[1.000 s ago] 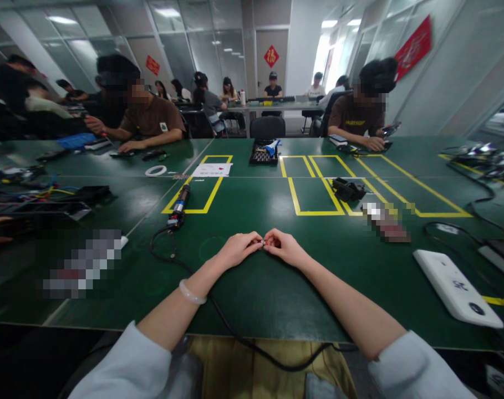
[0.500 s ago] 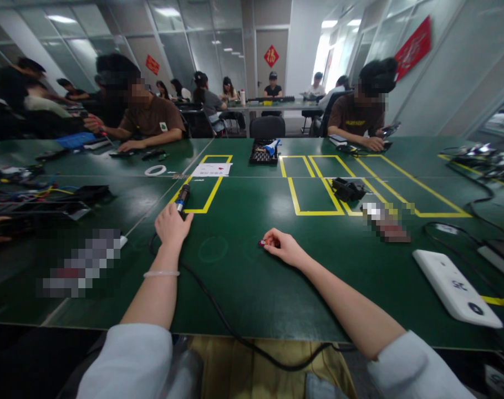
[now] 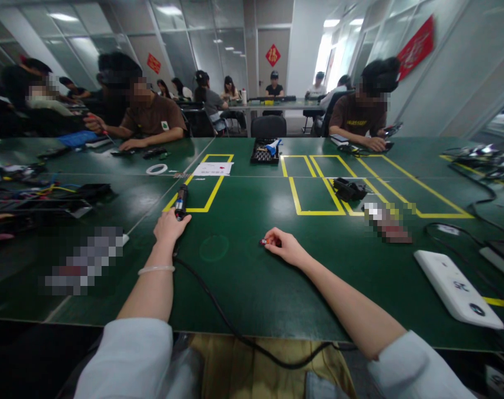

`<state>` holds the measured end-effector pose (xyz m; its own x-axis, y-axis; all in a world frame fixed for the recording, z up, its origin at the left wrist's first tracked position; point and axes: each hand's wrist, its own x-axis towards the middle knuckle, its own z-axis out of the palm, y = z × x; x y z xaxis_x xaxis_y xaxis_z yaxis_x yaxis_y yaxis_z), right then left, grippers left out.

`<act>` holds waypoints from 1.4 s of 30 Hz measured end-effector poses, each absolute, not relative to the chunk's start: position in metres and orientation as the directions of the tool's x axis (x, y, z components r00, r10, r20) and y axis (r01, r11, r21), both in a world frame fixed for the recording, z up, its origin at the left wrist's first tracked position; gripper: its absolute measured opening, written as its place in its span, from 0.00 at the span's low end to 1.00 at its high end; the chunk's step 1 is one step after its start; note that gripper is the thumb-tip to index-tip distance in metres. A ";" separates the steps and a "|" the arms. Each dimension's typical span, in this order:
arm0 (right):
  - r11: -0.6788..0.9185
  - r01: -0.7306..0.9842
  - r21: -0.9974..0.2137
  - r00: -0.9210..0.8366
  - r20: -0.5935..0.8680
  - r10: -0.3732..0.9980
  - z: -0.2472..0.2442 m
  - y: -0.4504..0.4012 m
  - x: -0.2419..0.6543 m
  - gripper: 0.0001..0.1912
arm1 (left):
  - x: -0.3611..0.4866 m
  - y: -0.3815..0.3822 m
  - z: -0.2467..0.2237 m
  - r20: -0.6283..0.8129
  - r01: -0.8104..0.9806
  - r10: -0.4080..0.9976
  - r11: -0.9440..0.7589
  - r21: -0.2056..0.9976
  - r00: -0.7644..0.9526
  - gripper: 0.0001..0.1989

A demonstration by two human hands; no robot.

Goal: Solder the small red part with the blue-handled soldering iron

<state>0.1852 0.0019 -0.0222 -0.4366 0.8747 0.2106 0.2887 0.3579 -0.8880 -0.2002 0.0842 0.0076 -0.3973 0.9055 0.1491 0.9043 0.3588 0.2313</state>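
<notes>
Now that the left hand (image 3: 171, 226) has moved from the small part (image 3: 263, 242) to the corded tool (image 3: 181, 197) (how far it closes there, I cannot tell), the right hand (image 3: 283, 244) alone pinches that part at its fingertips.

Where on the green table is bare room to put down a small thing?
Bare tabletop lies between the black cable and the right hand, and between the right forearm and the white device. Crowded: far left, around the black frame; far right, among tangled cables.
</notes>
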 end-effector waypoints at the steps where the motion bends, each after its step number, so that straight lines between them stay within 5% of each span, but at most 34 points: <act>1: 0.358 0.291 -0.887 -0.437 0.210 0.875 -0.022 0.002 0.185 0.08 | -0.199 0.084 0.007 0.150 0.911 0.911 0.347 0.222 -0.383 0.35; 10: 0.422 0.355 -0.834 -0.419 0.262 0.870 -0.022 0.003 0.184 0.07 | -0.149 0.071 0.007 0.169 0.953 0.950 0.231 0.194 -0.264 0.30; 26: 0.394 0.379 -0.837 -0.323 0.280 0.904 -0.023 0.005 0.184 0.07 | -0.022 0.008 0.002 0.210 0.885 0.905 -0.411 0.217 0.369 0.34; 42: 0.546 0.486 -0.683 -0.405 0.378 0.833 -0.025 0.003 0.180 0.04 | -0.010 -0.006 0.003 0.224 0.849 0.870 -0.483 0.214 0.439 0.32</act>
<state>0.1797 0.0030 -0.0251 -0.4046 0.8328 0.3778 0.4857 0.5458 -0.6828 -0.0096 -0.0062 0.0034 0.4386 0.8702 0.2243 0.8491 -0.4830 0.2136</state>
